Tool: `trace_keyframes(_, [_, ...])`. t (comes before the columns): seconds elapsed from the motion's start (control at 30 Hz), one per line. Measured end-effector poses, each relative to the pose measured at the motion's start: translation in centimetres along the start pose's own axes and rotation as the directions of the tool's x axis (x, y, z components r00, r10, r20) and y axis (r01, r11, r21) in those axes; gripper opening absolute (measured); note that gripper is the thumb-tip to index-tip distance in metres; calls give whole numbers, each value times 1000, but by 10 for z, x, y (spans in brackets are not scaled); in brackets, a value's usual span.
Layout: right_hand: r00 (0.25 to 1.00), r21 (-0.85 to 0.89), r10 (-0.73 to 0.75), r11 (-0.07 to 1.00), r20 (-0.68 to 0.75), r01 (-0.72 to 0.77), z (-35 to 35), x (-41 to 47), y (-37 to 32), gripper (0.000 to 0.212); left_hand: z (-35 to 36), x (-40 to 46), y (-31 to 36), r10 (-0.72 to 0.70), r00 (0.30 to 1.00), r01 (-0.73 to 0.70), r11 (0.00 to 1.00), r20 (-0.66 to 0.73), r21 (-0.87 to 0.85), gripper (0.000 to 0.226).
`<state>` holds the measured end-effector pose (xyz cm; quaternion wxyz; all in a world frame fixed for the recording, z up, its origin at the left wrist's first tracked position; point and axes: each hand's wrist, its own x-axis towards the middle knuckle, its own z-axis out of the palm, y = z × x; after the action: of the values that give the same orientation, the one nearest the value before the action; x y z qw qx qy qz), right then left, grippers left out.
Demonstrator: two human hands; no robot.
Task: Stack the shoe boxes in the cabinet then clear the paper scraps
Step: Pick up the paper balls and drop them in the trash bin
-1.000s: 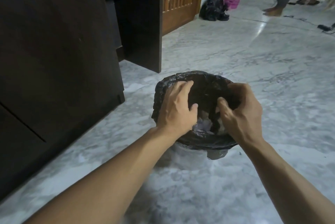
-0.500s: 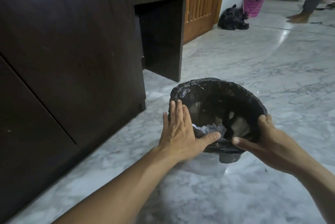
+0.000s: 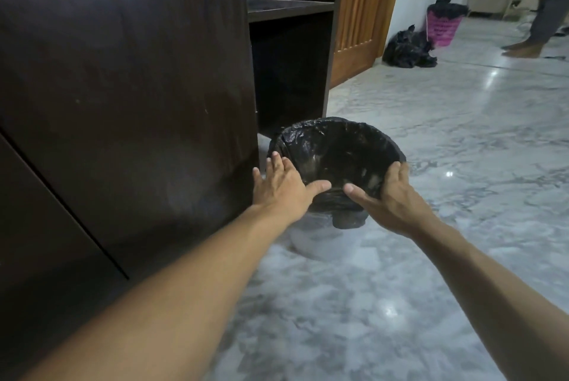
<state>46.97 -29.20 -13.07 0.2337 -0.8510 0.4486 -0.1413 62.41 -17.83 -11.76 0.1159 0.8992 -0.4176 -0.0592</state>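
Bin (image 3: 335,158) sits between both hands: left hand (image 3: 284,188) flat-fingered against its side, right hand (image 3: 392,192) gripping its rim.

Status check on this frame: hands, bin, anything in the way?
Left hand flat, right hand cupping, both on bin rim. Bin upright on marble floor, black liner; scraps not visible. Dark cabinet close at left.

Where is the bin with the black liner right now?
In the head view, the lined bin stands on the marble floor at centre frame, just right of the dark cabinet, with the left hand and right hand on its near rim.
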Motion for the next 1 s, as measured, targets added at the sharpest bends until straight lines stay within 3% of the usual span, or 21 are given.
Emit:
trace_keyframes(0.2, [1000, 123, -21, 992, -20, 23, 13, 37, -14, 135, -7, 34, -15, 36, 999, -36, 992, 8, 122, 103])
trace_keyframes(0.37, [999, 19, 15, 1000, 39, -16, 14, 59, -25, 122, -11, 54, -22, 35, 999, -39, 983, 24, 178, 100])
trace_keyframes(0.7, [995, -59, 25, 998, 96, -20, 13, 81, -38, 120, -10, 69, -21, -61, 998, 58, 990, 23, 132, 96])
trace_keyframes(0.83, [996, -17, 18, 1000, 85, -16, 16, 81, -44, 119, -10, 59, -17, -81, 996, 80, 996, 36, 41, 81])
trace_keyframes(1.0, [1000, 91, -9, 996, 6, 8, 23, 65, -41, 106, -9, 35, -25, -12, 999, 9, 998, 48, 58, 88])
